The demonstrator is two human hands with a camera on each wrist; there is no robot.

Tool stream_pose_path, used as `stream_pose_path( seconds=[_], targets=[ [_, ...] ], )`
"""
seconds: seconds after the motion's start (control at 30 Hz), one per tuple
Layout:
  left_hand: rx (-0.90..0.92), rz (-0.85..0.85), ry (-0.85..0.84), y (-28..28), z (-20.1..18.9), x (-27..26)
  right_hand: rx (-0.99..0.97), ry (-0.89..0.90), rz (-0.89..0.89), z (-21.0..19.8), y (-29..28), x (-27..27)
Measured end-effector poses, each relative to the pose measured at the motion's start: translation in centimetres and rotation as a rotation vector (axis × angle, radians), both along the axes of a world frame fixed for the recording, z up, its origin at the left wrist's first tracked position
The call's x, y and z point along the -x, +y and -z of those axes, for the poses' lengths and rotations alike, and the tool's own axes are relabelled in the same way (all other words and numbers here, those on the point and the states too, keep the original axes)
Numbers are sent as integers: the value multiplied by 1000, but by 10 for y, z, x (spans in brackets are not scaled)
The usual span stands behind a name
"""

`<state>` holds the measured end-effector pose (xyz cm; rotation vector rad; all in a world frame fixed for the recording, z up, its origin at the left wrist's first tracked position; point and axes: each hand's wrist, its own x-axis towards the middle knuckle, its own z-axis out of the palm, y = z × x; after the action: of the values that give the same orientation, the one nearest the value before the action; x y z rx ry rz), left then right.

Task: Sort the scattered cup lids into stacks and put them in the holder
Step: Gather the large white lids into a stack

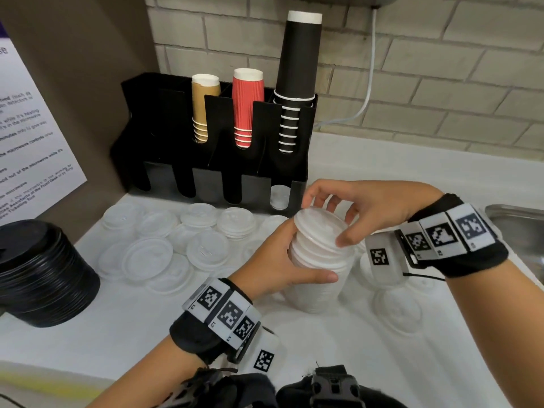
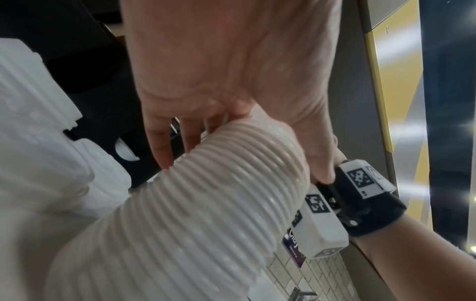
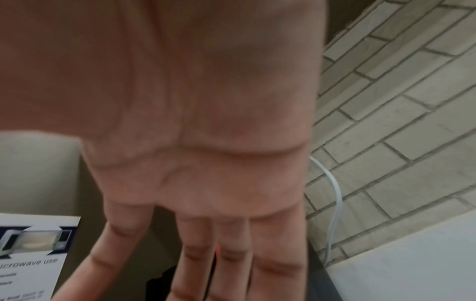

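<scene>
A tall stack of white translucent lids (image 1: pixel 319 260) stands on the white counter (image 1: pixel 132 334) in front of the black holder (image 1: pixel 203 181). My left hand (image 1: pixel 279 260) grips the stack's side, thumb in front and fingers behind; the left wrist view shows those fingers (image 2: pixel 165 146) round the ribbed stack (image 2: pixel 206 203). My right hand (image 1: pixel 350 210) arches over the top, with thumb and fingertips pinching the top lid's rim. The right wrist view shows only my palm (image 3: pixel 195 132). Several loose lids (image 1: pixel 150 254) lie scattered at the left, and others (image 1: pixel 397 312) at the right.
The holder's back row holds brown (image 1: pixel 204 107), red (image 1: pixel 246 104) and black cups (image 1: pixel 297 75). Its front right slot holds white lids (image 1: pixel 278 197). A pile of black lids (image 1: pixel 44 275) sits at the left edge. A metal sink (image 1: pixel 518 228) lies to the right.
</scene>
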<state>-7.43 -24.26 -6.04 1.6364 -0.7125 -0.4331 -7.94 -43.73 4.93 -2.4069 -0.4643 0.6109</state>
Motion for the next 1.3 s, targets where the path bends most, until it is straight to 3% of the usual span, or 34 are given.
stream_pose_path(
  seconds=[0.9, 1.03, 1.13, 1.2, 1.3],
  targets=[
    [-26, -25, -9, 0, 7, -9, 140, -66, -68, 9, 9, 7],
    [-26, -24, -2, 2, 6, -11, 78, 8, -80, 8, 2, 0],
    [-46, -23, -16, 4, 5, -13, -42, -27, 49, 6, -17, -24],
    [-65, -15, -32, 5, 4, -13, -141, -130, 274, 12, -33, -52],
    [-73, -6, -36, 5, 3, -14, -34, -134, 581, 37, -48, -103]
  ],
)
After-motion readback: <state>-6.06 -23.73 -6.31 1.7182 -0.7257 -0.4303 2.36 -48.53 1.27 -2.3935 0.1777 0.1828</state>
